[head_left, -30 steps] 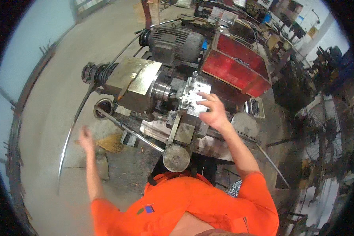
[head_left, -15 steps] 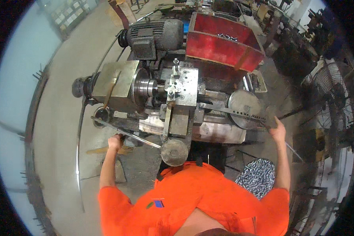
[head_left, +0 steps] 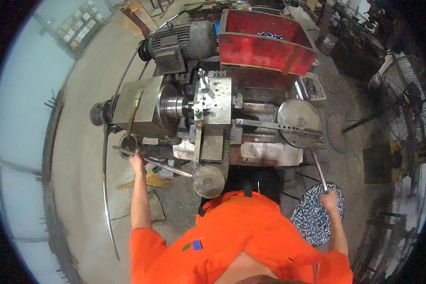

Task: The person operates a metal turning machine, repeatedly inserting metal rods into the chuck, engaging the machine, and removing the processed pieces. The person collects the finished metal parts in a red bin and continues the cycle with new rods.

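At the left, my left hand [head_left: 137, 164] is closed on a long steel lever rod [head_left: 168, 167], near its outer end. That rod runs to a round metal disc [head_left: 208, 181] at the front of the lathe-like machine. My right hand [head_left: 330, 199] is wrapped round the lower end of another lever bar [head_left: 318, 165], which slants down from beside a larger round plate [head_left: 298, 122]. A flat bar with a row of holes [head_left: 270, 124] crosses that plate. Between the levers sit the steel tool block [head_left: 219, 99] and the spindle chuck [head_left: 175, 106].
A pile of short metal pieces [head_left: 312, 220] lies low at the right. Behind the machine stand a red box [head_left: 265, 52] with a few pieces inside and an electric motor [head_left: 189, 42]. A straw broom [head_left: 151, 180] lies left; a fan [head_left: 402, 90] stands right.
My left hand has risen onto the left lever rod. My right hand has moved down and toward me; the right lever bar now slants down in its grip. The view has shifted slightly.
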`<move>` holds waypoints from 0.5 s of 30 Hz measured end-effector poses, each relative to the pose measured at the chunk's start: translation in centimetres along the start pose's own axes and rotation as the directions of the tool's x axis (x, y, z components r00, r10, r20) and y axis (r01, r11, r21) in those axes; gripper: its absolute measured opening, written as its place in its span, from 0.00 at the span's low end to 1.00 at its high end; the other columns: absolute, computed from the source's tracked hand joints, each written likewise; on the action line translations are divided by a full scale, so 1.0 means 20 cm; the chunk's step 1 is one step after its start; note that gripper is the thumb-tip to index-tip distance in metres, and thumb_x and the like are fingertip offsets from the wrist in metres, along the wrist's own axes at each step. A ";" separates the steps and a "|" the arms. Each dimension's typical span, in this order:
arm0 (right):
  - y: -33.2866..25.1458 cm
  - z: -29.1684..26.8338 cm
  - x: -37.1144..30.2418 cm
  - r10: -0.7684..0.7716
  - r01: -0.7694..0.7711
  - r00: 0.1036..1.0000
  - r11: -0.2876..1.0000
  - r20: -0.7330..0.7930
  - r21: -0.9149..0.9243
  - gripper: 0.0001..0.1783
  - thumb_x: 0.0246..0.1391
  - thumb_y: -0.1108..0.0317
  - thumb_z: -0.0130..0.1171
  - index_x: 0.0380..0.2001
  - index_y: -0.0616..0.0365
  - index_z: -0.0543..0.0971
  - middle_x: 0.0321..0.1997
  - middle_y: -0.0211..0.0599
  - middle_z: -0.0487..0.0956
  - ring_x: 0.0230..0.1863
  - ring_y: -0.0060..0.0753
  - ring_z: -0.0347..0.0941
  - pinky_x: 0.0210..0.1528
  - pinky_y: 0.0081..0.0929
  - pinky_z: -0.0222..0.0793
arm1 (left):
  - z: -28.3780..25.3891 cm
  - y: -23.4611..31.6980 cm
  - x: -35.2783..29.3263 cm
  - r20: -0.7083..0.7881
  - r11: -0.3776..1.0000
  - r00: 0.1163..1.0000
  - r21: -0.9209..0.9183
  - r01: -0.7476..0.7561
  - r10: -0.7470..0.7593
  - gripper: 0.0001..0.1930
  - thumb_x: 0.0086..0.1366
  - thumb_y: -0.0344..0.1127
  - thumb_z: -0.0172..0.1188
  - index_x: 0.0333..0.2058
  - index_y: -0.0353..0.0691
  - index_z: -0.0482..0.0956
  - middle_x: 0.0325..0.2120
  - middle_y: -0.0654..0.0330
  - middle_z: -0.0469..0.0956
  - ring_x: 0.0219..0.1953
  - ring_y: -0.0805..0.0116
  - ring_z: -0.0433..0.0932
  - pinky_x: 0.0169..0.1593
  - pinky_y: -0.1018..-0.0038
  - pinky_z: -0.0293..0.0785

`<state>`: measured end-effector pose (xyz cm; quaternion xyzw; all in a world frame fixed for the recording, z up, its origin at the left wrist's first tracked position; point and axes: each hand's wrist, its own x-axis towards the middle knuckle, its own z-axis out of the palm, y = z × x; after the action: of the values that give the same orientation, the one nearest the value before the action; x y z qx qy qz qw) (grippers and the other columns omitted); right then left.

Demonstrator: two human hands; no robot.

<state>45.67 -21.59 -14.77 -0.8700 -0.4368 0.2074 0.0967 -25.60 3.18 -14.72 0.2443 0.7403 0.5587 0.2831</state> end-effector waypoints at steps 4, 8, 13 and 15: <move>-0.14 0.20 -0.18 0.201 -0.283 0.950 0.879 0.238 0.385 0.15 0.32 0.69 0.53 0.27 0.66 0.76 0.20 0.39 0.73 0.23 0.25 0.68 0.25 0.25 0.63 | 0.00 -0.01 0.04 0.085 0.999 0.996 -0.026 -0.034 0.036 0.10 0.56 0.37 0.52 0.26 0.36 0.70 0.18 0.59 0.71 0.16 0.68 0.73 0.19 0.72 0.71; -0.25 0.27 -0.26 0.067 -0.138 0.989 0.755 0.134 0.641 0.16 0.32 0.72 0.51 0.30 0.64 0.75 0.19 0.25 0.69 0.22 0.22 0.62 0.25 0.20 0.59 | -0.02 -0.10 0.11 0.062 0.979 0.991 -0.172 -0.109 0.121 0.13 0.54 0.35 0.53 0.36 0.34 0.70 0.21 0.61 0.72 0.17 0.70 0.72 0.19 0.76 0.70; -0.38 0.20 -0.32 0.058 -0.071 0.997 0.802 0.041 0.593 0.11 0.32 0.72 0.49 0.26 0.61 0.73 0.17 0.23 0.63 0.21 0.19 0.57 0.23 0.20 0.56 | 0.03 -0.05 0.06 0.064 0.995 0.995 -0.057 -0.078 0.082 0.12 0.56 0.37 0.52 0.34 0.35 0.65 0.19 0.60 0.70 0.16 0.68 0.72 0.18 0.73 0.72; -0.43 0.16 -0.35 0.078 -0.114 0.993 0.764 0.084 0.634 0.09 0.32 0.71 0.49 0.24 0.61 0.72 0.17 0.23 0.63 0.21 0.19 0.57 0.22 0.21 0.56 | 0.00 -0.05 0.06 0.082 0.994 0.991 -0.052 -0.098 0.102 0.12 0.55 0.37 0.52 0.33 0.35 0.65 0.18 0.61 0.69 0.16 0.68 0.72 0.18 0.73 0.71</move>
<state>34.42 -22.05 -12.74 -0.8009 -0.2976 0.3708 0.3639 -26.47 3.80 -15.94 0.2979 0.7009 0.5788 0.2917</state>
